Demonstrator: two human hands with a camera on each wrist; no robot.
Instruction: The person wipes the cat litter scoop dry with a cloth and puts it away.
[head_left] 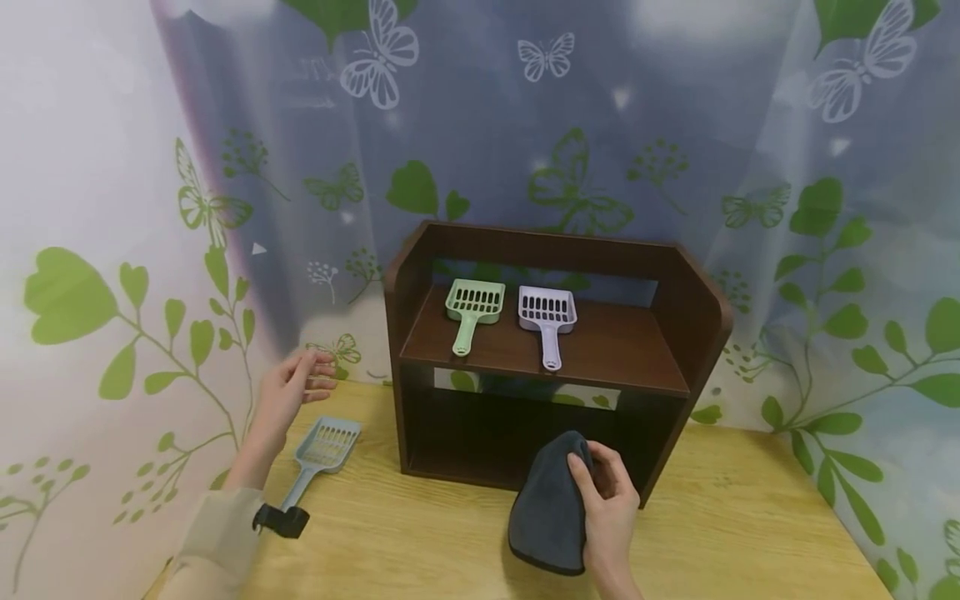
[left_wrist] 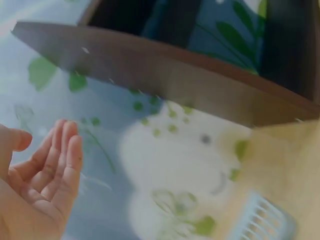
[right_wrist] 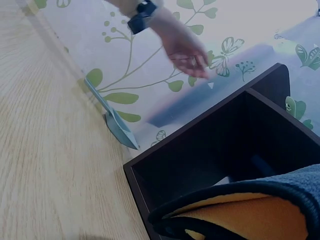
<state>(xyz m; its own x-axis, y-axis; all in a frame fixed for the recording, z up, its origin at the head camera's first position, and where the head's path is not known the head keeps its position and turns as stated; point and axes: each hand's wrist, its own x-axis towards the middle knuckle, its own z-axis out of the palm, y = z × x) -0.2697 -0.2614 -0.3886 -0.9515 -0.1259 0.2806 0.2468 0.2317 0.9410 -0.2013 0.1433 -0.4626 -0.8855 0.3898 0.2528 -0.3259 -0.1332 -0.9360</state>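
My right hand (head_left: 611, 508) pinches a folded dark grey cloth (head_left: 551, 508) in front of the shelf's lower compartment. In the right wrist view the cloth (right_wrist: 250, 210) shows an orange inner side and a black edge. My left hand (head_left: 288, 392) is raised, holding nothing, left of the shelf and above a blue-grey slotted scoop (head_left: 327, 443) on the table. Its fingers look relaxed in the left wrist view, where the hand (left_wrist: 45, 185) is near the shelf's side. A green scoop (head_left: 475, 302) and a lilac scoop (head_left: 547, 310) lie side by side on the upper shelf.
The dark brown two-level shelf (head_left: 540, 379) stands on a light wooden table (head_left: 735, 517). Behind it hangs a curtain (head_left: 480, 125) printed with leaves and butterflies. A black camera strap (head_left: 281, 520) is on my left wrist.
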